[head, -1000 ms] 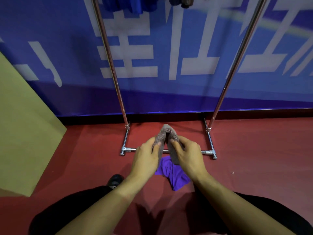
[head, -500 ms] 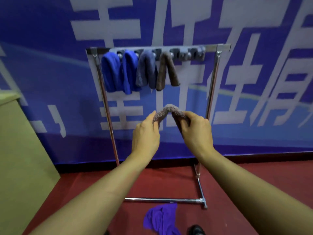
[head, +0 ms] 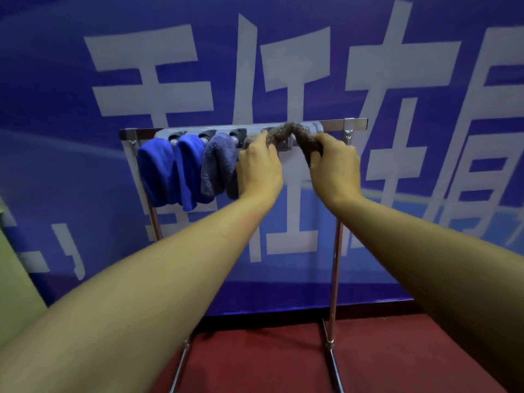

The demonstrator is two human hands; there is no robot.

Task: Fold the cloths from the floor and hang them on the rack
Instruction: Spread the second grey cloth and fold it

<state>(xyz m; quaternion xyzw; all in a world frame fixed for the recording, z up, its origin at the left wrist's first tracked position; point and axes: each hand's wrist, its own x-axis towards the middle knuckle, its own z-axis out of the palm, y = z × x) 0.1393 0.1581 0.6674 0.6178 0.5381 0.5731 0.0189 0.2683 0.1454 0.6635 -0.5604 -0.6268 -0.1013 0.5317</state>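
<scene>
Both hands are pinching the same brown cloth (head: 293, 133), the left hand (head: 259, 168) clenched on its left end and the right hand (head: 334, 165) clenched on its right end, so that the folded middle is arching up between them. That arch is sitting right at the top bar of the rack (head: 354, 123), against the grey clip strip (head: 283, 130) that is running under the bar; whether the fabric is already caught in a clip is hidden by the cloth itself.

To the left, two bright blue cloths (head: 154, 171) (head: 188, 168) and a grey-blue cloth (head: 219, 163) are hanging side by side from the strip, the nearest one just beside the left hand, and part of a fourth seems to be hiding behind that hand.

To do this step well, the person is probably best served by keeping the two ends level and drawn gently apart, so that the fold is staying tight and narrow as it is meeting its holder. The crest, not a loose corner, should be going into the clip, and in the free slot right of the hanging ones, clear of the grey-blue neighbour. The pinch should be loosening only when the cloth is bearing its own weight, one hand first, with the other steadying. The fabric looks thick and fuzzy, so it is likely gripping well but bunching easily.
</scene>
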